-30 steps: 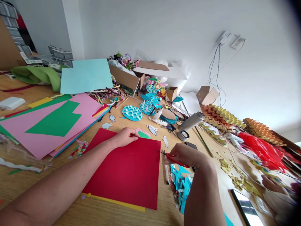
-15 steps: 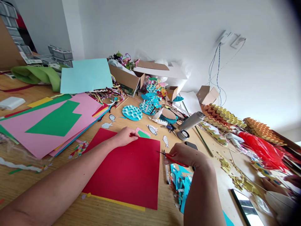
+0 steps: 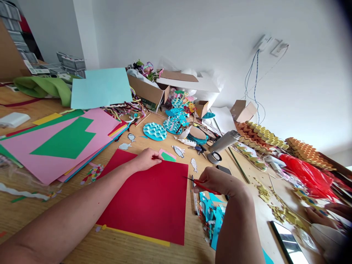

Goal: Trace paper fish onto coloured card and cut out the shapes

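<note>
A large red sheet lies on the wooden table, with a yellow edge showing beneath it. At its top edge my left hand is closed, thumb and fingers pinching the sheet's border. Just beyond are small green and pink paper pieces. My right hand is wrapped round red-handled scissors, whose dark tips point left over the sheet's right edge. A pen lies beside that edge.
Coloured sheets are stacked at left. Paper fish, a steel flask and tape lie beyond the hands. Blue scraps are at right. A person's hands show at the far right, near a phone.
My hands and the scissors have hardly moved. At the far right, the other person's hand has shifted slightly left.
</note>
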{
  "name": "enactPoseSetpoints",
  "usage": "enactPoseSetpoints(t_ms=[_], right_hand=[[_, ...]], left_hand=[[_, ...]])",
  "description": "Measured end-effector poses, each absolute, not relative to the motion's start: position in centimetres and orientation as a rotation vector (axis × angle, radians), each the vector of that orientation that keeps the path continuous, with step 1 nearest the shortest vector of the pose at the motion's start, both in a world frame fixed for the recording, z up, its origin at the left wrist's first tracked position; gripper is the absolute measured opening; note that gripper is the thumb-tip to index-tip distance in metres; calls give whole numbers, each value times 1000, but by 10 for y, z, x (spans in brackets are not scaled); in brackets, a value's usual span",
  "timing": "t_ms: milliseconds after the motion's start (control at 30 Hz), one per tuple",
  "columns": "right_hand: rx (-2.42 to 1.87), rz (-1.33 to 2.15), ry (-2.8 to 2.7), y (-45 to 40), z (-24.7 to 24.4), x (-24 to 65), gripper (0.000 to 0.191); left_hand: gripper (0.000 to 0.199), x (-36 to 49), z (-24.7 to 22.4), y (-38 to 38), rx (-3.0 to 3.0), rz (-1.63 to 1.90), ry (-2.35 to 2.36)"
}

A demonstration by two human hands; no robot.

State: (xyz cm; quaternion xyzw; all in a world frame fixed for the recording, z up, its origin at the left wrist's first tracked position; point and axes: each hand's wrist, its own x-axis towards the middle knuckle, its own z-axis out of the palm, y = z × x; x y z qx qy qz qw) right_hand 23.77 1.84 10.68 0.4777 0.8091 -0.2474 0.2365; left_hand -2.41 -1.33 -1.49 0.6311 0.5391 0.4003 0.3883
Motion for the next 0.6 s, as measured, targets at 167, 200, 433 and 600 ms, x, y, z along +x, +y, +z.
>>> enactPoseSetpoints(t_ms=[167, 200, 433, 600], right_hand=[[1320, -718, 2210, 20, 105, 239, 52], [1307, -724, 2220, 20, 105, 239, 53], [1258, -667, 2260, 19, 105, 235, 57], [1249, -611, 2276, 17, 107, 228, 56]], left_hand=[[19, -24, -16, -13, 1602, 1022, 1367], [19, -24, -16, -13, 1602, 1023, 1366], [18, -24, -17, -13, 1597, 1026, 1361], [17, -23, -16, -13, 1592, 1023, 1355]])
